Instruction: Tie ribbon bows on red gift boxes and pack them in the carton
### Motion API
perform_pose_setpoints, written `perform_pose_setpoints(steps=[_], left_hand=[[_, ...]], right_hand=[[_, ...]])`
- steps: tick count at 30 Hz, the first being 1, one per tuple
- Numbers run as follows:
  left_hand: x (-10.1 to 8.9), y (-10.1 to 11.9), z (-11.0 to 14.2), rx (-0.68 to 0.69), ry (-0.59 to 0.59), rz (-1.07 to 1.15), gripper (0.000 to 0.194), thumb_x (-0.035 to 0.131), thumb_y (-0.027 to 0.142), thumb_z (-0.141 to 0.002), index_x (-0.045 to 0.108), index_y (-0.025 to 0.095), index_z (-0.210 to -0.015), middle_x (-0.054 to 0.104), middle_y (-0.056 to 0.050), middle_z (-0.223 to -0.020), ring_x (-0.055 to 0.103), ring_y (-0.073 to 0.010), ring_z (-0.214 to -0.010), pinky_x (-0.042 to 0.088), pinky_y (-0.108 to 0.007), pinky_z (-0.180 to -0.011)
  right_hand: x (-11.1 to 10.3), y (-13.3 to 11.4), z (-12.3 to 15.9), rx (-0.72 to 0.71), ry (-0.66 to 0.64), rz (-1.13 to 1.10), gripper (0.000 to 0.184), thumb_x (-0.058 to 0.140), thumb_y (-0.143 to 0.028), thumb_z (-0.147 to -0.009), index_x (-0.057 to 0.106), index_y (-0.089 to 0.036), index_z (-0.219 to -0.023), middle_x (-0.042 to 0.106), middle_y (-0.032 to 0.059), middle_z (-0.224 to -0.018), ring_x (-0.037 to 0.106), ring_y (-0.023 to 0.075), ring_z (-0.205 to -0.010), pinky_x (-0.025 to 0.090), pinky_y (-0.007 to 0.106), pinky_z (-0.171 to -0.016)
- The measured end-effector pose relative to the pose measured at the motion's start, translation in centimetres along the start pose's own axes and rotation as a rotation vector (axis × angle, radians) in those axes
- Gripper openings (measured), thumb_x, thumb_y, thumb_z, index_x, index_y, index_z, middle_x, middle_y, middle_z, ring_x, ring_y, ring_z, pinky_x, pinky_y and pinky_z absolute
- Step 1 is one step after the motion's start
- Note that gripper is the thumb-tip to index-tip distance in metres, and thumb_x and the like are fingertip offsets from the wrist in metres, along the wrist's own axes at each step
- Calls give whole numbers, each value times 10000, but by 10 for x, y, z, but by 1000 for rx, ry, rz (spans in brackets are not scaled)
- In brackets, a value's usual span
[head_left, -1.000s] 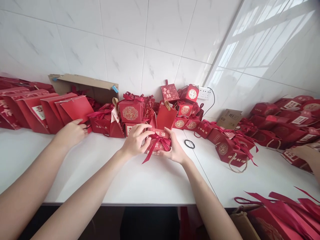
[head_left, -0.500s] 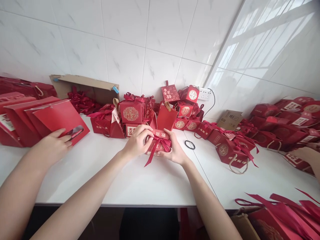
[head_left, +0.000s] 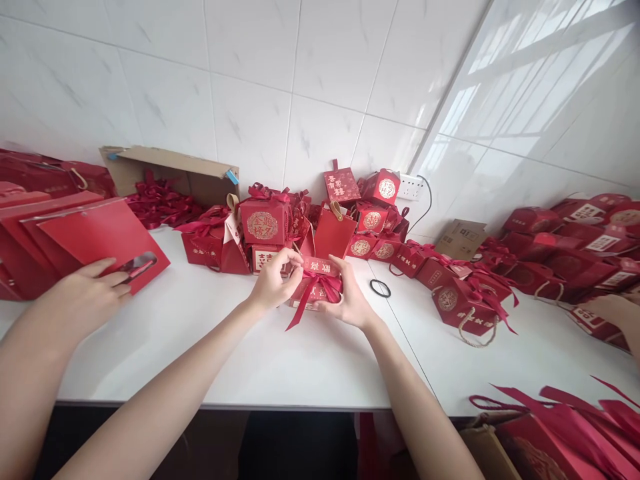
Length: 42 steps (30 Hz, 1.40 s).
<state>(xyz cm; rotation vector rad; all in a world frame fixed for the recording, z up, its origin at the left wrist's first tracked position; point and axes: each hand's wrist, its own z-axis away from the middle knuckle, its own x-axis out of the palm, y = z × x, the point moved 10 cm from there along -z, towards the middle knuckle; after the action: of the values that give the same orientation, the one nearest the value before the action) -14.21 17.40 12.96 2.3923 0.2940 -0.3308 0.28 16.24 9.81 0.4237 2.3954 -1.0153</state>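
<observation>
A small red gift box [head_left: 320,265] with pale lettering lies on the white table in front of me. Its dark red ribbon bow [head_left: 320,288] faces me, with one tail hanging towards the lower left. My right hand [head_left: 350,297] grips the box's right side, thumb in front and fingers on top. At the left side of the box, my left hand [head_left: 274,280] is closed in a pinch. A thin cord-like bit shows by its fingertips, but what it holds is too small to make out.
Another person's hand [head_left: 93,287] touches red bags [head_left: 105,233] at left; a hand [head_left: 607,310] is at far right. Red boxes [head_left: 263,223] line the wall, beside a carton of ribbons [head_left: 165,203]. A black ring [head_left: 380,288] lies right of my box.
My left hand has drawn slightly left, away from the bow, fingers still pinched. My right hand keeps its hold. The other person's hand at left and the red bag have shifted left.
</observation>
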Motion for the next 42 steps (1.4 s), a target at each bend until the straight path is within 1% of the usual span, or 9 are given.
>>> perform_pose_setpoints(steps=[10, 22, 25, 27, 29, 33, 38, 40, 42], left_hand=[[15, -28, 3, -285, -52, 177, 37, 471, 207, -714, 492, 191, -741, 522, 20, -684, 514, -119, -627, 404, -234, -584], [12, -28, 15, -263, 97, 162, 18, 450, 198, -758, 467, 202, -755, 523, 15, -719, 500, -119, -635, 395, -239, -600], [14, -29, 16, -262, 87, 187, 23, 461, 204, -757, 483, 201, -758, 533, 11, -725, 510, -123, -649, 399, -239, -603], [13, -31, 15, -270, 90, 202, 19, 472, 203, -748, 490, 200, -749, 533, 11, -716, 509, -123, -643, 399, -238, -594], [10, -33, 13, -280, 109, 212, 13, 483, 199, -735, 494, 198, -741, 536, 10, -714, 511, -125, -642, 401, -238, -590], [6, -37, 12, -293, 136, 206, 20, 479, 197, -737, 495, 197, -750, 544, 9, -722, 524, -130, -668, 415, -246, -625], [11, -36, 16, -288, 132, 182, 33, 443, 173, -767, 460, 202, -766, 530, 14, -738, 512, -122, -668, 415, -248, -638], [11, -35, 17, -278, 152, 162, 47, 431, 158, -773, 442, 204, -769, 518, 19, -736, 512, -120, -681, 422, -252, -659], [9, -34, 17, -265, 170, 140, 71, 418, 136, -771, 430, 205, -768, 510, 22, -735, 520, -121, -700, 431, -261, -683]], right_hand=[[-6, -3, 1, -74, 71, 147, 921, 716, -508, -663, 213, -202, -1371, 361, 171, -1281, 414, 333, -1217, 381, 538, -1004], [-1, 13, 1, 77, 42, -183, 1053, 800, -445, -599, 140, -267, -1400, 218, 139, -1468, 279, 297, -1351, 284, 494, -1094], [-4, 21, 3, 166, 86, -387, 833, 702, -573, -668, 257, -263, -1300, 200, 136, -1485, 251, 281, -1367, 305, 486, -1079], [-5, 31, 6, 272, 135, -533, 532, 536, -635, -778, 376, -260, -1118, 283, 126, -1450, 345, 280, -1318, 391, 494, -1004], [-3, 38, 9, 342, 142, -554, 401, 458, -630, -824, 427, -239, -908, 382, 113, -1383, 443, 279, -1233, 434, 480, -948], [-4, 39, 5, 328, 136, -384, 383, 510, -587, -802, 488, -209, -753, 463, 103, -1291, 483, 264, -1173, 396, 429, -984], [-6, 49, 3, 360, 170, -400, 410, 555, -565, -768, 432, -205, -613, 493, 103, -1272, 521, 284, -1128, 465, 433, -898], [-3, 49, 3, 351, 121, -430, 377, 568, -565, -760, 466, -210, -686, 464, 107, -1307, 529, 287, -1124, 484, 446, -871], [0, 44, 3, 299, 58, -434, 400, 634, -545, -719, 496, -234, -929, 379, 114, -1377, 495, 290, -1178, 480, 460, -889]])
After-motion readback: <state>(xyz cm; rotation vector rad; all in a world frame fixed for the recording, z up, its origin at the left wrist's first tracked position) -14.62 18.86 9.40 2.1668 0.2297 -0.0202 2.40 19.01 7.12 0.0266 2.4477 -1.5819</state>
